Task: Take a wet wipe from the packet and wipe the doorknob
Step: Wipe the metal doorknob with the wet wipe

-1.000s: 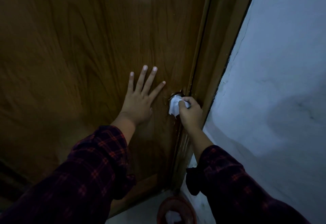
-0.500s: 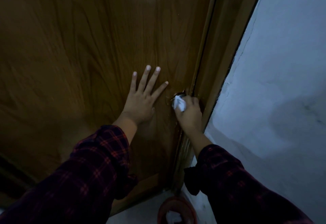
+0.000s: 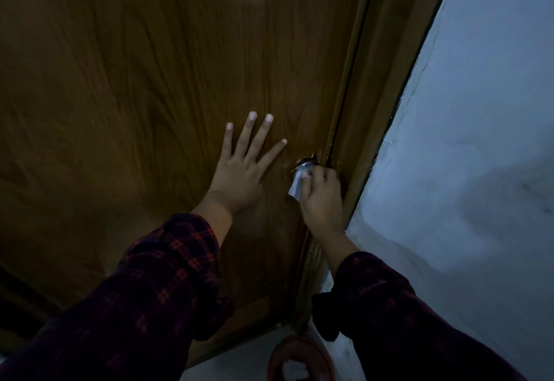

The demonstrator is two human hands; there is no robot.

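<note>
From the head view, we look down along our two arms at a brown wooden door (image 3: 156,86) with a strong grain. Our left hand (image 3: 239,176) lies flat against the door panel, fingers spread wide and pointing up and away from us, holding nothing. Its sleeve, a dark plaid with red lines (image 3: 168,263), is pushed back from the wrist.

Just right of that hand, near the door's right edge, sits the doorknob (image 3: 304,164); only a small shiny part of it shows above our right hand (image 3: 322,197). The right hand is curled around the knob from the near side, fingers closed on the wet wipe (image 3: 295,187), a pale crumpled sheet pressed against the knob's left and lower side. The two hands are near each other but apart.

Right of the knob runs the door frame (image 3: 386,86), and beyond it a pale plastered wall (image 3: 479,140) with a thin crack along the frame. Low in the near middle, on the floor between our arms, stands a round reddish container (image 3: 277,358) with something white inside; we cannot tell what it is. The scene is dim, and the packet is not something we can make out.
</note>
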